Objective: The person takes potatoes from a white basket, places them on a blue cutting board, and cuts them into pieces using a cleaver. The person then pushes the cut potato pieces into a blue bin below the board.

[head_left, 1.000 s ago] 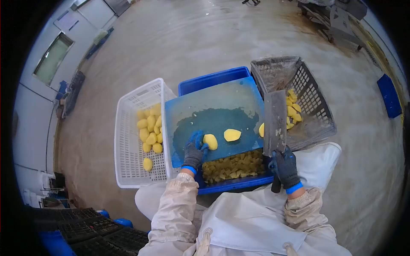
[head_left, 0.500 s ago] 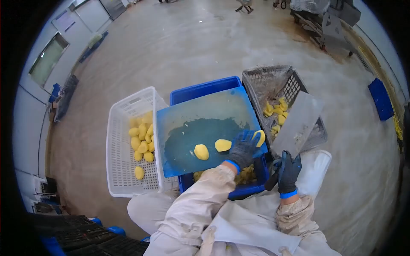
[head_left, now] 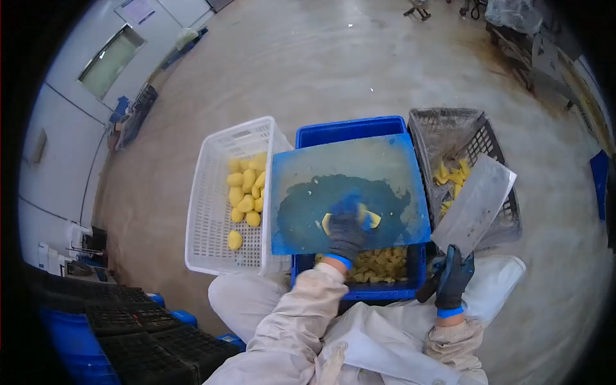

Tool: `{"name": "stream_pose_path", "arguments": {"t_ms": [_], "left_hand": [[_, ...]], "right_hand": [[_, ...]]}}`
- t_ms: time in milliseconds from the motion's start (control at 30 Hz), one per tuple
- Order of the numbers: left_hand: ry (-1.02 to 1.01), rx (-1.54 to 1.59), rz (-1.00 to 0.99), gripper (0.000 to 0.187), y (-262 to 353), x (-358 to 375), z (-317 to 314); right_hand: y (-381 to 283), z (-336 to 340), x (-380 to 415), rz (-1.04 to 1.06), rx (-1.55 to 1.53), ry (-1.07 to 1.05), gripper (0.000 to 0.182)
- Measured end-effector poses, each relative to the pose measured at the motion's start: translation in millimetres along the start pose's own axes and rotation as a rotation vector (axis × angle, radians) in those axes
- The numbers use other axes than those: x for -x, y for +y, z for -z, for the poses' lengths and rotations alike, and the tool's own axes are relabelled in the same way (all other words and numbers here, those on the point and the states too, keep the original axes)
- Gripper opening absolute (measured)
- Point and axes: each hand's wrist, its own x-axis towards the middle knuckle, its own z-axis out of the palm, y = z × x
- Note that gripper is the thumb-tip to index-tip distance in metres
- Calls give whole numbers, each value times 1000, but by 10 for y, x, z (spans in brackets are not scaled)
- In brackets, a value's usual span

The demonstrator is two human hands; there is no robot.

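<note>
My left hand (head_left: 348,234), in a dark glove with blue fingertips, is over the middle of the blue cutting board (head_left: 340,154). Its fingers are smeared by motion. Yellow potato shows on both sides of it, one part (head_left: 326,224) at its left and another (head_left: 370,219) at its right; the hand hides the rest. Gloved too, my right hand (head_left: 454,277) is closed round the dark handle of a wide cleaver (head_left: 478,202), whose blade points up and right, beyond the board's right edge.
Peeled potatoes (head_left: 247,204) lie in a white basket (head_left: 196,224) at the left. Under the board, a blue bin (head_left: 420,273) holds cut pieces (head_left: 378,264). A dark crate (head_left: 446,114) at the right holds yellow pieces (head_left: 457,173). Black crates (head_left: 128,321) stand lower left.
The whole scene has shifted right in view. My left hand has moved left across the board from its right edge to the middle. My right hand still holds the cleaver.
</note>
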Motion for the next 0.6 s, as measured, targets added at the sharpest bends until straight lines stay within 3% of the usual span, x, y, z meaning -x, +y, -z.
{"name": "stream_pose_path", "arguments": {"t_ms": [67, 133, 200, 233, 300, 400, 533, 600], "left_hand": [[62, -139, 178, 64, -701, 99, 33], [42, -199, 257, 69, -964, 194, 182], [75, -517, 38, 77, -975, 221, 321], [81, -514, 34, 77, -874, 203, 406], [-308, -225, -244, 81, -650, 260, 481], [-401, -450, -282, 83, -548, 449, 238], [-368, -506, -225, 83, -626, 760, -109], [-421, -448, -299, 80, -723, 831, -63]], "right_hand": [[-2, -19, 37, 56, 61, -20, 18], [-78, -85, 92, -103, -92, -95, 19], [-119, -141, 118, -81, -100, -106, 18], [-123, -162, 144, -72, -105, -118, 17], [-58, -140, 127, -84, -52, -144, 18], [-25, -179, 164, -91, 9, -194, 19], [71, -217, 170, -42, -27, -221, 17], [117, -210, 155, -29, 6, -251, 15]]}}
